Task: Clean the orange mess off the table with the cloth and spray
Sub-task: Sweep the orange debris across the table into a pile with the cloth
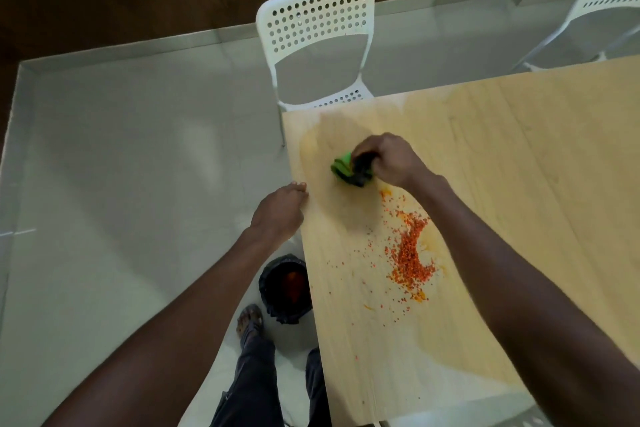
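Item, hands: we are reaching our right hand (389, 159) across the table (519, 156) with the arm stretched long toward eleven o'clock, fingers curling round a bunched cloth (349, 170) and pressing it down on the wood. The cloth is folding into soft layers, green on its nine o'clock side, dark under our knuckles. We are resting our left hand (280, 211) at the table's edge, at eight o'clock of the cloth, fingertips straight and touching the rim, holding nothing. Item, surface: pale wood-grain board, smooth, showing a damp yellowish film around the cloth. Item, orange mess (410, 253): gritty red-orange crumbs lying in a curved heap at five o'clock of the cloth, with finer specks scattering outward. Item, container: a round bin (285, 288) lined with crinkled black plastic is standing on the floor just beside the table's edge, holding something orange. Item, seating: a white perforated plastic chair (317, 24) is standing at twelve o'clock.
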